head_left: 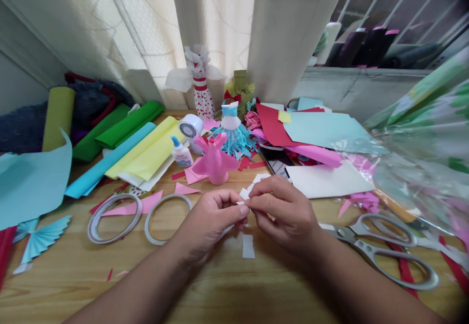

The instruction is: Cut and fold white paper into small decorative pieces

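The left hand (214, 221) and right hand (282, 211) pinch a small white paper strip (242, 203) between their fingertips, its length crosswise above the wooden table (227, 294), between tape rings (148, 221) and scissors (377, 248); another strip (248, 246) lies below.

A home craft table (234, 297) with curtains (289, 31) and coloured paper (144, 148).

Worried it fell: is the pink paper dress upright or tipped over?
Upright: the pink paper dress stands on its lower end, its top pointing up.
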Demonstrator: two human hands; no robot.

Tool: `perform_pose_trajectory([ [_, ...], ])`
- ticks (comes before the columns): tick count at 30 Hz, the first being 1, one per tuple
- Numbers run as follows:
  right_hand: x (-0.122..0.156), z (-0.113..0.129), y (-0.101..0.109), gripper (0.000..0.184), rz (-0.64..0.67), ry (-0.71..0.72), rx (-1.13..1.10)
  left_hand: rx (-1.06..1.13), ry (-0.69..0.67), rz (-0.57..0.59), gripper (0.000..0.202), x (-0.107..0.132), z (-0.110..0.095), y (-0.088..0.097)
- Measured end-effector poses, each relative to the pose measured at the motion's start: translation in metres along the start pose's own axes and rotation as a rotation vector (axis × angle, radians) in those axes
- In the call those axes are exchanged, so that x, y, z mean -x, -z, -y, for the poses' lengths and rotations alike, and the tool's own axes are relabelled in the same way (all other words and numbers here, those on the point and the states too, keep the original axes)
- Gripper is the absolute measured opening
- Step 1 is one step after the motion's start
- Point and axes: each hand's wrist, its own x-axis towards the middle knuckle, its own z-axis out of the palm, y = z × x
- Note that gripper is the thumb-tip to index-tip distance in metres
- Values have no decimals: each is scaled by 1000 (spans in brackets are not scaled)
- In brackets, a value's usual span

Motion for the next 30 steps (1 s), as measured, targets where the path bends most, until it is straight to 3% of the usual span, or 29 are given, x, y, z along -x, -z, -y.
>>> perform_pose_trajectory([
  [6,0,0,3,30,-4,-33,-126,13,-95,-21,14,-1,2,1],
  [11,-2,1,4,34,42,-164,-323,2,-172,-81,11,1,-1,-1],
  [17,1,1,1,20,-11,-406,-449,16,-180,-89,10,1,-1,0],
  [22,2,2,-1,8,34,-592,-525,-5,-193,-37,9,1,1,2],
  [30,-1,6,0,4,56,-639,-617,-98,-187,-16,9,0,2,4],
])
